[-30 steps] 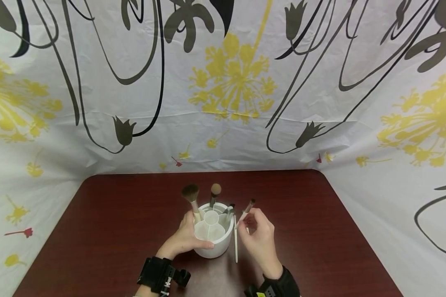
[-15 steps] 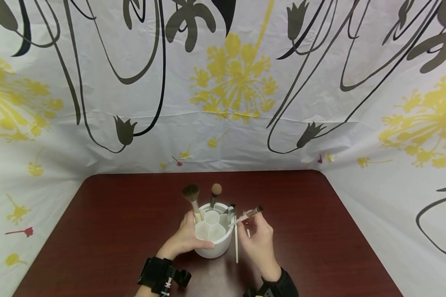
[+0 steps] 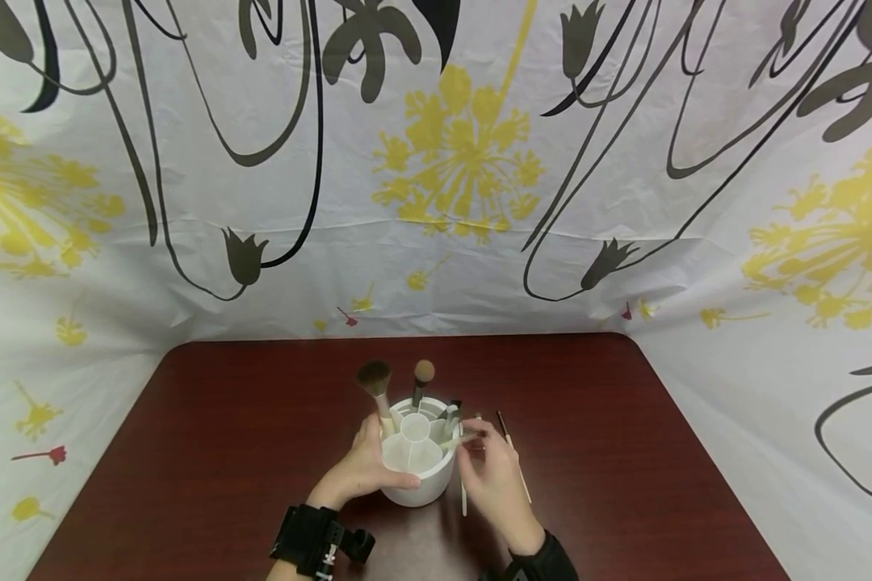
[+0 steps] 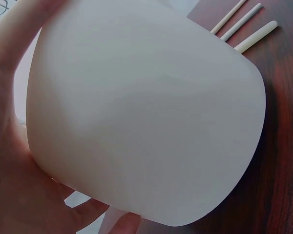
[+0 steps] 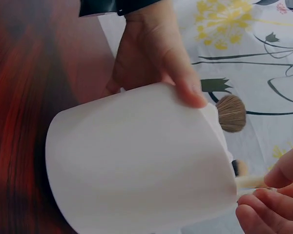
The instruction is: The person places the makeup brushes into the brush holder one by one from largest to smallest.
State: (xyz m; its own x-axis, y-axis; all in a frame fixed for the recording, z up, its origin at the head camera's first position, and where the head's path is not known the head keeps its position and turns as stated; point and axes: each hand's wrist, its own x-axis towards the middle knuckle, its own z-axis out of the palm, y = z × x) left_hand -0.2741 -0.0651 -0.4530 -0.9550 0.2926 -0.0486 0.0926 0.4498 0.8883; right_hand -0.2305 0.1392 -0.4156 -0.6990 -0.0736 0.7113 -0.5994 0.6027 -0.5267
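My left hand (image 3: 366, 464) grips the white divided brush cup (image 3: 423, 489) round its left side, thumb along the front. Its smooth wall fills most of the left wrist view. Between the thumb and fingers of my right hand (image 3: 497, 480) is a pale-handled makeup brush (image 5: 251, 182), lying nearly level at the cup's right rim. The handle end reaches over the right compartment, while the fingers partly cover the other end. Standing in the cup are a large fluffy brush (image 3: 375, 379), a round-tipped brush (image 3: 423, 374) and smaller brushes at the right.
On the dark red table (image 3: 262, 436), a slim brush (image 3: 516, 461) lies to the right, partly behind my right hand. Another pale handle (image 3: 464, 499) lies between that hand and the cup. A white flowered cloth (image 3: 436, 282) hangs behind and beside the table.
The brush in my right hand has tipped from a steep slant to nearly level, and its handle end now reaches over the cup's rim. My right hand has shifted slightly left; my left hand stays put.
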